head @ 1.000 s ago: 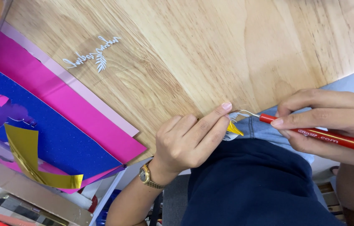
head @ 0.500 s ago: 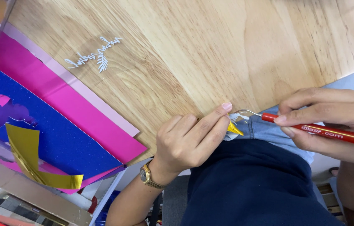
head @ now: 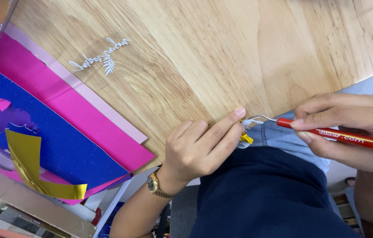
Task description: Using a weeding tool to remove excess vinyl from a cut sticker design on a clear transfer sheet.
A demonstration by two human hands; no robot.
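From the head camera, looking down over the person's lap, the left hand [head: 197,147] rests at the near edge of the wooden desk [head: 221,57], its grip closed: forefinger and thumb pinch a small scrap of white and yellow vinyl [head: 246,132] right at the desk's edge. A gold wristwatch [head: 155,186] sits on that wrist. The right hand [head: 349,128] comes in from the right with its grip shut around a red-handled weeding hook [head: 340,136], held like a pen; the thin bent metal tip touches the white part of the scrap just beside the left forefinger's nail. Below both hands lie dark blue cloth and a patch of denim. Further up the desk, well apart from the hands, a white cut-out of script lettering with a leaf sprig [head: 100,59] lies flat on the wood. At the left edge, sheets are stacked: pale pink, bright pink sheet [head: 76,114], glittery blue sheet [head: 59,145], with a curled strip of gold foil [head: 32,169] lying across the blue.
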